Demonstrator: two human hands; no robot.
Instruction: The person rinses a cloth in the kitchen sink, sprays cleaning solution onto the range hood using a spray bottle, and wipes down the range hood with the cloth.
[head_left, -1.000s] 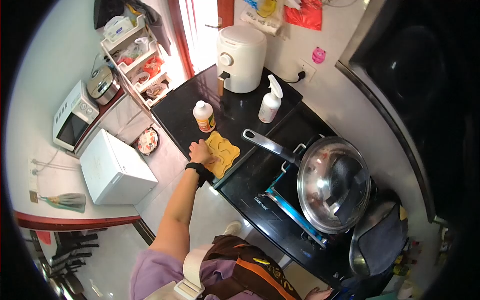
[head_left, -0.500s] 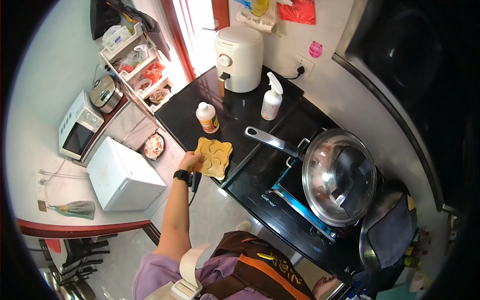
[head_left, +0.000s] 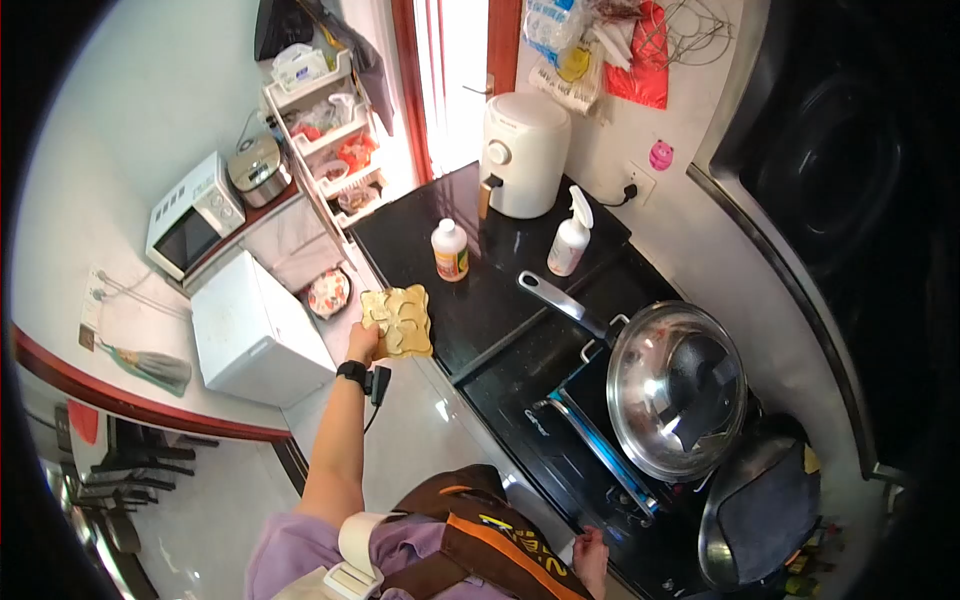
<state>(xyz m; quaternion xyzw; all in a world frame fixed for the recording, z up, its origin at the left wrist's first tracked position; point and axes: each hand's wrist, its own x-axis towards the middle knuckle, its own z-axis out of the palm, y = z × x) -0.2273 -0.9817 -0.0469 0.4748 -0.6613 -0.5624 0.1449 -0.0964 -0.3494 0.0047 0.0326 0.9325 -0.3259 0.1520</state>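
Note:
My left hand [head_left: 363, 342] is closed on the lower left edge of a yellow, wavy-edged mat [head_left: 402, 322]. The mat is at the counter's left edge, partly past it. A white bottle with an orange and green label [head_left: 450, 252] stands just behind it. My right hand [head_left: 591, 556] hangs low beside the front edge of the counter, near the apron; its fingers look loosely bent and apart, and I see nothing in them. A black band with a small device and cable [head_left: 354, 372] is on my left wrist.
On the black counter [head_left: 480, 310] stand a white air fryer [head_left: 525, 155] and a spray bottle [head_left: 569, 235]. A lidded pan [head_left: 676, 390] sits on the stove, its handle reaching left. A wok [head_left: 740, 520] is at the right. A white cabinet [head_left: 250, 330] stands left.
My view has shifted, moving the scene. The mat, in my left hand, has moved left toward and partly beyond the counter edge. My right hand shows more fully now.

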